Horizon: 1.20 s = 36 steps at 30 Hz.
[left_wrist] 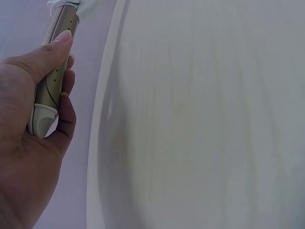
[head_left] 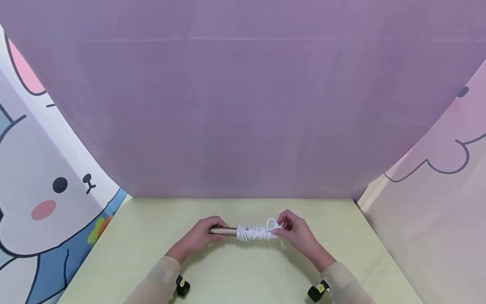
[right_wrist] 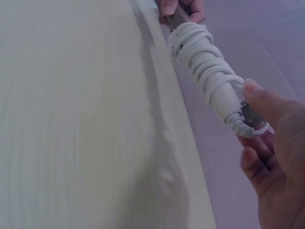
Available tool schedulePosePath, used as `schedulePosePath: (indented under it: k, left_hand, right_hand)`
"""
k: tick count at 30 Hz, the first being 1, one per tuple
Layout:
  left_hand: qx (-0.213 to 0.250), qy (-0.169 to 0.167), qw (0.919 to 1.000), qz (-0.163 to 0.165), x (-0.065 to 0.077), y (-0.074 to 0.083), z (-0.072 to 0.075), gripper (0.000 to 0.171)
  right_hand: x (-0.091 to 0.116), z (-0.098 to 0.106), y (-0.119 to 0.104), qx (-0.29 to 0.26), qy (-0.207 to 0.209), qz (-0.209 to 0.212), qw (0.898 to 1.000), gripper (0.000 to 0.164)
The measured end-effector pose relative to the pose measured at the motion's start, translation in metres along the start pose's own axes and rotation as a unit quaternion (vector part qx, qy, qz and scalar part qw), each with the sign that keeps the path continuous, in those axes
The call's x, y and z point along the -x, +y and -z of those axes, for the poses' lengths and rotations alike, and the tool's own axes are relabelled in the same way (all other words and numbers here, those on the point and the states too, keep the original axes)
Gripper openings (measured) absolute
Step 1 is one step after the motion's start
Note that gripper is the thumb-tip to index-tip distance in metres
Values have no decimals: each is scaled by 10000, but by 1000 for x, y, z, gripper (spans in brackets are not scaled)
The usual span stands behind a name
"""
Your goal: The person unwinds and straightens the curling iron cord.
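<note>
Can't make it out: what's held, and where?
A corded wand: the left hand grips its brown barrel, the right hand holds cord near the handle's end.

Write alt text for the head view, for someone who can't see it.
The left hand grips the bronze end of a rod-shaped tool above a pale tabletop; the right hand holds the white cord wrapped around its other end. A purple backdrop rises behind.

No text, label, brand or number can be read in any of the 3 views. Yellow patches (head_left: 321, 288) on the 2 black devices (head_left: 314, 294) near the sleeves (head_left: 347, 280) are too small to read.
</note>
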<state>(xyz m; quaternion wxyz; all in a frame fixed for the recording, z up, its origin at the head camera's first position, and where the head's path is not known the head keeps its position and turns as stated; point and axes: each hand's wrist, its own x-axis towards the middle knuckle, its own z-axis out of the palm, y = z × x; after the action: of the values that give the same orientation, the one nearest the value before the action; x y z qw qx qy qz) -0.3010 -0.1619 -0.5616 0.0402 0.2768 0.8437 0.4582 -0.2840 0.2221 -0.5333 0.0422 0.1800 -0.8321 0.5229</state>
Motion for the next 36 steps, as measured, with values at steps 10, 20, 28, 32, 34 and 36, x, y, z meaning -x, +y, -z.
schedulePosePath:
  k: [10, 20, 28, 32, 34, 36]
  left_hand:
    - [137, 18, 9999, 62, 1, -2, -1, 29]
    - [32, 26, 10000, -34, 4, 1, -1, 28]
    - [-90, 33, 9999, -43, 5, -1, 0, 30]
    - [-160, 66, 9998, -85, 4, -1, 0, 31]
    - [-184, 85, 9997, -119, 5, -2, -1, 31]
    - [-199, 103, 9997, -126, 5, -2, -1, 32]
  right_hand:
    - [-1, 2, -1, -570, -485, -144, 9971, 24]
    - [0, 0, -2, -501, -618, -111, 9968, 13]
    - [1, -2, -1, -459, -737, -166, 9961, 12]
    - [2, -2, -1, -436, -719, -125, 9964, 10]
    - [1, -3, 0, -367, -708, -102, 9968, 10]
    - [1, -3, 0, -299, -712, -59, 9970, 12]
